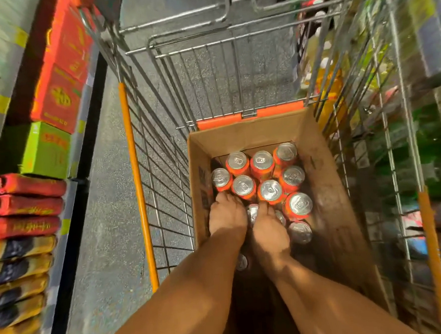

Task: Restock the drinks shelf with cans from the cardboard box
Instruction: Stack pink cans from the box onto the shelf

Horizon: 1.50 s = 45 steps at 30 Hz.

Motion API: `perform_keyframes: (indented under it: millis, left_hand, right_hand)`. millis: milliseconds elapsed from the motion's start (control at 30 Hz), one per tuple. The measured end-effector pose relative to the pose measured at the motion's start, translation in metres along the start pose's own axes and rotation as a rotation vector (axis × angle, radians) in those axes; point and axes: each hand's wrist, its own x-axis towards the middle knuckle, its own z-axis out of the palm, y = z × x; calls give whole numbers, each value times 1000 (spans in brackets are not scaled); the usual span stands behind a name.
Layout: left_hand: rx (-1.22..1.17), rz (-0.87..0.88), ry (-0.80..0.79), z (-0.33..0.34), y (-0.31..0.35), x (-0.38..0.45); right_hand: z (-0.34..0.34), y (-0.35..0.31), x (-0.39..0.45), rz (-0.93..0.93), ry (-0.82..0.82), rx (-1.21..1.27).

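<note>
An open cardboard box [326, 186] stands in a wire shopping cart [163, 170] and holds several upright orange cans with silver tops [270, 190]. Both my arms reach down into the box. My left hand [226, 215] is at the box's left side, fingers pointing down just behind the cans. My right hand [268, 232] is beside it, over the near cans. One can top [252, 214] shows between the two hands. My fingers are hidden below the hands, so any grip is not visible.
The cart has orange rails [138, 187] and stands on a grey speckled floor [109, 225]. On the left, a shelf carries red and green cartons [60, 94] and stacked packets [22, 230]. On the right, blurred shelves with green bottles [430, 154] show through the cart's wire.
</note>
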Motion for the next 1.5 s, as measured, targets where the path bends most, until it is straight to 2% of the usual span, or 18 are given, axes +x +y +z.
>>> perform_keyframes:
  millis: [233,367,467,600,667,733,833,900,1000,1133,1300,1500]
  left_hand:
    - [91,186,96,-32,-4,-48]
    - [-35,319,102,-69,-19,-83]
    - [-195,416,118,-99,-36,-100]
    - [-322,494,191,-141,-59,-128]
    - [-340,549,267,-160,-72,-146]
    - [-358,636,356,-180,-87,-170]
    - [-464,782,395,-220,-105,-214]
    - [-521,884,443,-252,-109,-250]
    - [-575,1032,525,-298,-105,-308]
    - [-618,1221,587,-346,-83,-400]
    - [-697,1444,570,-375,-39,-514]
    - [-795,1678,365,-380,2,-620]
  right_hand:
    - [-24,13,-56,80,202,71]
    - [-58,5,-95,71,299,127]
    - [-91,-12,-130,110,354,269]
    - [-119,-43,-182,217,535,290]
    - [-135,-62,-211,267,631,403]
    - [-151,-81,-242,305,737,461]
    - [-177,-103,-289,326,974,527]
    - [-199,-113,-327,339,1072,557]
    - [-233,-112,-391,354,1226,565]
    - [-273,-99,-492,405,1348,523]
    - [-303,-84,-624,510,1533,468]
    - [-300,-64,-740,629,1693,471]
